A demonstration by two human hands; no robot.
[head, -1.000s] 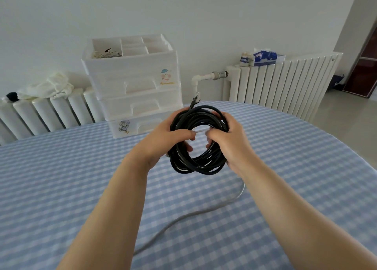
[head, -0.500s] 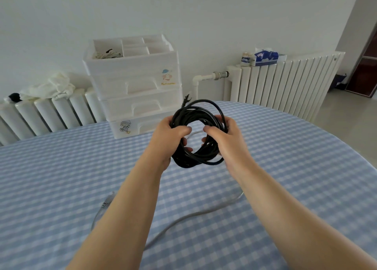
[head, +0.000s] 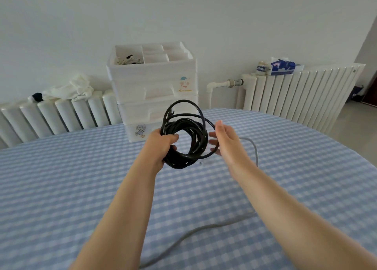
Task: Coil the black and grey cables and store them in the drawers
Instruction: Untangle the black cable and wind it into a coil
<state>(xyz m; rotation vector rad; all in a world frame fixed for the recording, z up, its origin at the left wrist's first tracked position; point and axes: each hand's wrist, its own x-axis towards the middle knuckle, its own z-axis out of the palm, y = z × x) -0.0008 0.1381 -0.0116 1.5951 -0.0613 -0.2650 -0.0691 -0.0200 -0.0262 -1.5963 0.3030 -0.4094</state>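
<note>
The black cable (head: pixel 184 141) is wound into a loose coil held up above the table. My left hand (head: pixel 161 147) grips the coil's left side. My right hand (head: pixel 223 141) is open just to the right of the coil, fingers spread, touching or nearly touching its outer loops. The grey cable (head: pixel 204 228) lies uncoiled on the checked tablecloth, running under my right forearm and curving back up at the right. The white drawer unit (head: pixel 155 90) stands at the table's far edge behind the coil, all its drawers pushed in.
The table (head: pixel 61 188) has a blue and white checked cloth. The drawer unit's top tray (head: pixel 151 53) holds small white cords. White radiators (head: pixel 295 94) line the wall, with a tissue pack (head: pixel 282 66) on the right one and a cloth (head: pixel 69 89) on the left one.
My right hand has let go of the black coil and opened beside it. My left hand has lifted the coil higher and farther toward the drawers. Some loops have sprung looser.
</note>
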